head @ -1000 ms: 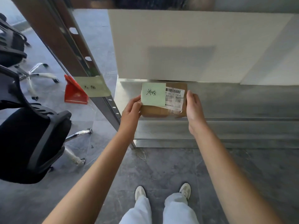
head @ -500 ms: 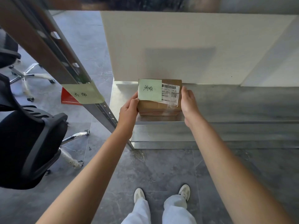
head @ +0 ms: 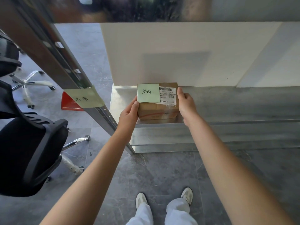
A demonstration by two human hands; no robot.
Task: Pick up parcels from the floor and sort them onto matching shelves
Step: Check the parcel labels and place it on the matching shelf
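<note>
A small brown cardboard parcel (head: 155,111) rests on the metal shelf (head: 235,109), its back against the white wall. A green handwritten note and a white barcode label cover its top. My left hand (head: 129,113) grips its left side and my right hand (head: 186,106) presses its right side. A matching green label (head: 83,98) with the same writing is stuck on the slanted shelf post (head: 56,62) to the left.
A black office chair (head: 27,153) stands close on the left, another chair's chrome base (head: 30,82) behind it. A red object (head: 69,103) lies on the grey tiled floor beyond the post. An upper shelf edge (head: 146,12) crosses overhead. My feet (head: 164,198) stand below.
The parcel has gone from held in front of the shelf to resting on it, pushed back to the wall. Both hands followed it inward and stay on its sides.
</note>
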